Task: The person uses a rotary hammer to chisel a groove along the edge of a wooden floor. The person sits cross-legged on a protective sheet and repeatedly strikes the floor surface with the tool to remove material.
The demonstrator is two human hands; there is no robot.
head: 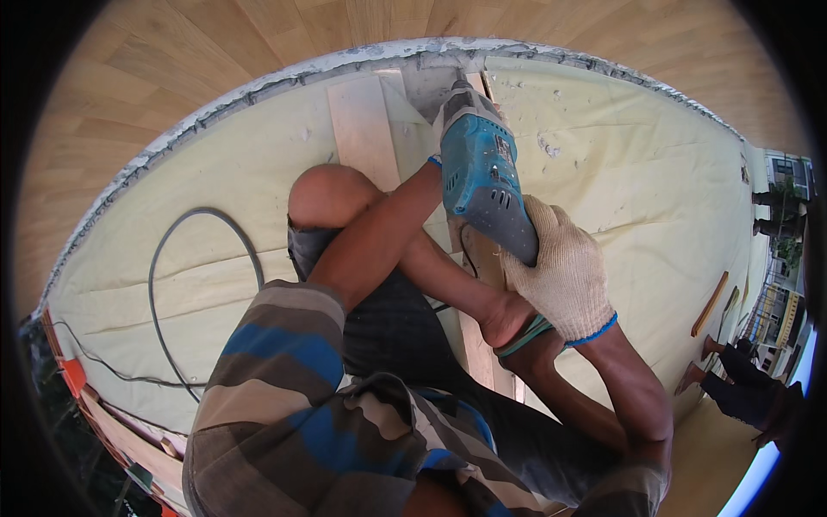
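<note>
A teal and grey rotary hammer drill (481, 165) is held out in front of me, nose toward the rough edge at the foot of the wood-plank surface. My right hand (562, 265), in a knitted cream glove with a blue cuff, grips its dark rear handle. From the left, my bare forearm crosses over my shin to the tool's front. Most of my left hand (437, 126) is hidden behind the drill body, with bits of glove showing on either side of its front. The drill's tip meets a bare grey concrete patch (434, 87); the exact contact is hard to see.
Pale yellow sheeting (620, 142) covers the ground, with crumbs of debris (549, 147). A wooden board (364, 126) lies left of the drill. A black cable (155, 271) loops at left. Wood strips (709, 304) lie at right, near another person's legs (730, 371).
</note>
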